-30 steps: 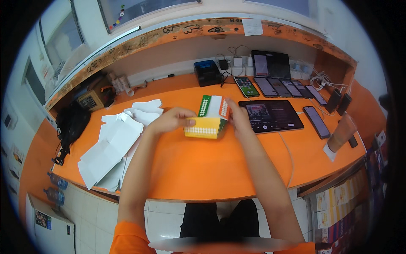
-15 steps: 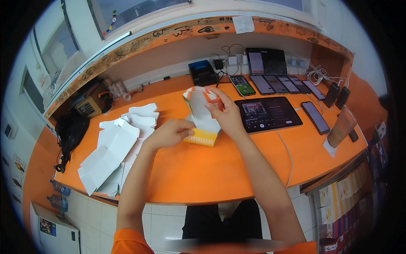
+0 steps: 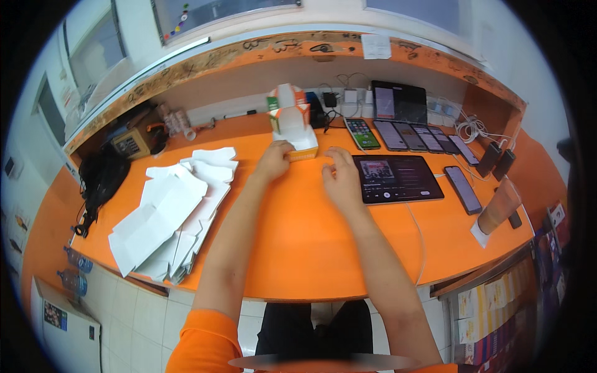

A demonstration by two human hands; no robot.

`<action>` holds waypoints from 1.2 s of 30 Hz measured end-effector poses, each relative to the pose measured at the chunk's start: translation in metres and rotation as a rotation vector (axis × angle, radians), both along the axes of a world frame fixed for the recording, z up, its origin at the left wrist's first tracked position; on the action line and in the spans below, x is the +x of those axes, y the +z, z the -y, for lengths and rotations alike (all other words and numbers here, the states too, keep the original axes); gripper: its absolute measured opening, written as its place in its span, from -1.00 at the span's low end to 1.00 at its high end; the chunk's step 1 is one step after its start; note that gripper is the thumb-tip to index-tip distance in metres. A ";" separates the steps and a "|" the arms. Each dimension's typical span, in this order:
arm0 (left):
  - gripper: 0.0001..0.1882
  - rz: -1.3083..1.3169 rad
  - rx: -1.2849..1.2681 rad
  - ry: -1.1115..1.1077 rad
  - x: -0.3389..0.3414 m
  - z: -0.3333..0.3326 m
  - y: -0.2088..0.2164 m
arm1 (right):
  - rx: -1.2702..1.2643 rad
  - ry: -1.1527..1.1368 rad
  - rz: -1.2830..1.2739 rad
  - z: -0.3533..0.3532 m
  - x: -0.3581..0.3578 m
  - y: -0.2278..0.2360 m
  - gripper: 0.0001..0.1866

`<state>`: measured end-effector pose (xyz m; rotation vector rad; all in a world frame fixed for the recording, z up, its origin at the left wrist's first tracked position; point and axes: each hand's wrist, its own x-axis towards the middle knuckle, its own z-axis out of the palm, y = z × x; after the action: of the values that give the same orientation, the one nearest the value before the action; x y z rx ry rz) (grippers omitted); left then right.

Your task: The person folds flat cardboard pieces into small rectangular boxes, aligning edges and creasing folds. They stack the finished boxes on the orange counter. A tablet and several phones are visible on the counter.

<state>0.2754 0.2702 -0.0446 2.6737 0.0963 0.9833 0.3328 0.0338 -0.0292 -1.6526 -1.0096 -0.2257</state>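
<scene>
A small folding cardboard box (image 3: 295,134) stands at the far middle of the orange counter. Its inside is white, the front wall yellow-orange, and the raised lid patterned in orange, green and white. At the front left corner of this box, my left hand (image 3: 273,160) grips the edge with bent fingers, partly hidden by the hand itself. My right hand (image 3: 341,178) is off the box, just to its right, with loosely bent fingers apart and nothing in them. Flat white box blanks (image 3: 163,208) lie in an overlapping pile to the left of my left forearm.
Right of my right hand lies a tablet (image 3: 398,179) with a cable. Several phones (image 3: 390,135), an open dark laptop-like device (image 3: 400,101) and chargers (image 3: 489,156) fill the back right. A lidded brown drink cup (image 3: 497,208) stands right; a black bag (image 3: 102,180) hangs left.
The box has gone from between my hands to the far side of the counter, its lid now raised. My right hand has let go of it. The view has shifted slightly.
</scene>
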 end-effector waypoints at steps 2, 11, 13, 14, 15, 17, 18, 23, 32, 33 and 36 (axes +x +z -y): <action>-0.74 -0.177 -0.158 0.010 -0.009 0.001 0.008 | -0.008 0.010 0.059 -0.001 0.001 0.000 -0.71; -0.65 0.108 -0.373 0.008 -0.008 0.047 0.062 | -0.104 0.232 0.331 -0.015 0.002 -0.022 -0.89; -0.63 0.067 -0.198 0.098 -0.001 0.051 0.077 | -0.140 0.272 0.338 -0.015 0.004 -0.023 -0.89; -0.62 0.047 -0.110 0.161 0.004 0.052 0.083 | -0.178 0.279 0.326 -0.014 0.005 -0.022 -0.88; -0.61 0.027 -0.064 0.210 0.011 0.054 0.085 | -0.147 0.311 0.324 -0.013 0.006 -0.022 -0.89; -0.60 0.077 0.082 0.294 0.027 0.055 0.083 | -0.131 0.354 0.301 -0.011 0.009 -0.020 -0.90; -0.60 0.080 0.058 0.320 0.036 0.053 0.079 | -0.122 0.378 0.293 -0.010 0.010 -0.020 -0.91; -0.57 -0.154 -0.057 0.377 0.065 0.022 0.039 | -0.135 0.389 0.186 -0.009 0.008 -0.019 -0.94; -0.67 -0.493 0.029 0.276 0.077 0.003 0.031 | -0.241 0.255 0.240 -0.006 -0.001 -0.015 -0.94; -0.69 -0.494 0.072 0.263 0.073 0.007 0.042 | -0.227 0.226 0.252 -0.008 -0.001 -0.016 -0.95; -0.73 -0.161 0.007 0.073 0.041 0.015 0.084 | -0.092 0.149 0.336 -0.013 0.002 -0.022 -0.93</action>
<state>0.3167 0.2551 0.0389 2.7693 0.2255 0.7890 0.3350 0.0471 -0.0512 -1.6453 -1.4087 -0.3701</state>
